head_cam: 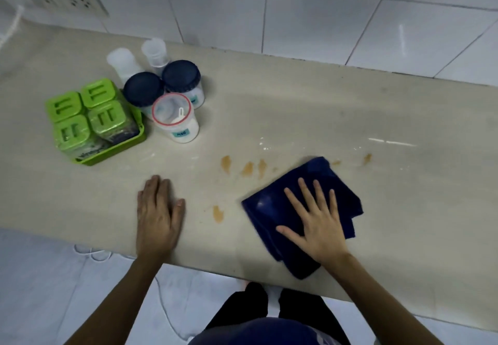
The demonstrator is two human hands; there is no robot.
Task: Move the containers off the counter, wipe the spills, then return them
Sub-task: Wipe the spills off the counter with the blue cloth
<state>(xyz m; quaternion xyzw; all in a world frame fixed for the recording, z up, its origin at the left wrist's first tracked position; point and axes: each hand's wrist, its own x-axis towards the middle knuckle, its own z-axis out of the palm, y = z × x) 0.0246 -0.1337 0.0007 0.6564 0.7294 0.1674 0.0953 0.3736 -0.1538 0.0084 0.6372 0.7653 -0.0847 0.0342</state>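
Right hand (318, 226) flat, fingers spread, pressing blue cloth (280, 210) on desk (377, 107); left hand (157, 215) flat, empty. Wiping step. Containers (175, 118) parked far-left. Next: sweep cloth left over brown spills (226, 162).

White glossy wall tiles (323, 7) with a socket plate (67, 1) rise beyond the fingers, above the beige table (350, 107); pale floor tiles (40, 290) below.

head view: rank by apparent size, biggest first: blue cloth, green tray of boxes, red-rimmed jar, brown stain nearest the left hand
1. blue cloth, though it lies nearer the camera, so its lead over the tray is unsure
2. green tray of boxes
3. red-rimmed jar
4. brown stain, clearly smallest
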